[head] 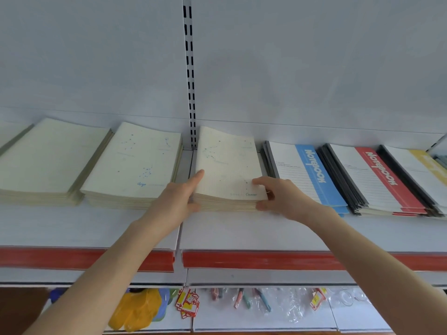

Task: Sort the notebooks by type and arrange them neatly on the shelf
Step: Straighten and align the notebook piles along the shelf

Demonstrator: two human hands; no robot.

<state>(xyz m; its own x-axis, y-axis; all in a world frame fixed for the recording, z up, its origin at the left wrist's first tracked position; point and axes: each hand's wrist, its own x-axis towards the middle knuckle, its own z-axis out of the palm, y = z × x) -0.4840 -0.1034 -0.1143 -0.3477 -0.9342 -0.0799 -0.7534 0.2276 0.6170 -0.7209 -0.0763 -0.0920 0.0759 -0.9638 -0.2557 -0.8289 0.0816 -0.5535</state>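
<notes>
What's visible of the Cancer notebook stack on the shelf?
The Cancer notebook stack is a pile of cream, paper-covered notebooks; the top cover shows faint blue constellation dots and "Cancer" near its front right corner. It lies flat on the white shelf, between the Virgo stack and the blue-banded Notebook stack. The left hand grips its front left corner, the right hand its front right corner.

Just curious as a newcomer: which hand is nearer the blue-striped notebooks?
Right. The right hand grips the cream stack at its right corner, beside the blue-striped notebooks; the left hand holds its left side.
</notes>
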